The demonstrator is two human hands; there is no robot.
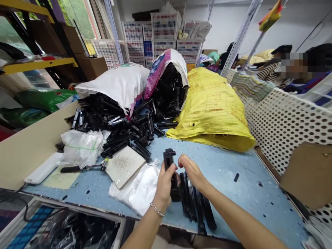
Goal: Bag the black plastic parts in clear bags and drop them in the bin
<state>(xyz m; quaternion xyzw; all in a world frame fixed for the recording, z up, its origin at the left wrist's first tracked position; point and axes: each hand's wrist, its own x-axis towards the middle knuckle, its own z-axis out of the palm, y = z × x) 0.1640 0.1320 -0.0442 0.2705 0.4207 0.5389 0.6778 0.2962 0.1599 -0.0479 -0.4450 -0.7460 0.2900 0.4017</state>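
My left hand (164, 185) grips a long black plastic part (168, 159), its wider end pointing away from me. Just right of that end is my right hand (191, 170), fingers curled together; whether anything small is pinched in them is hidden. Beneath the right hand, a row of similar black plastic parts (198, 204) lies side by side on the blue table (233, 207). Left of my left hand sits a clear plastic bag with white contents (142, 190), partly under a square pale board (125, 166) strewn with small bits.
A heap of black parts (124, 128) spills from white sacks (121, 83). The yellow sack (215, 107) stands behind my hands. A black-handled tool (77, 168) lies at left. A perforated white panel (293, 128) borders the right side; people (269, 69) sit beyond it.
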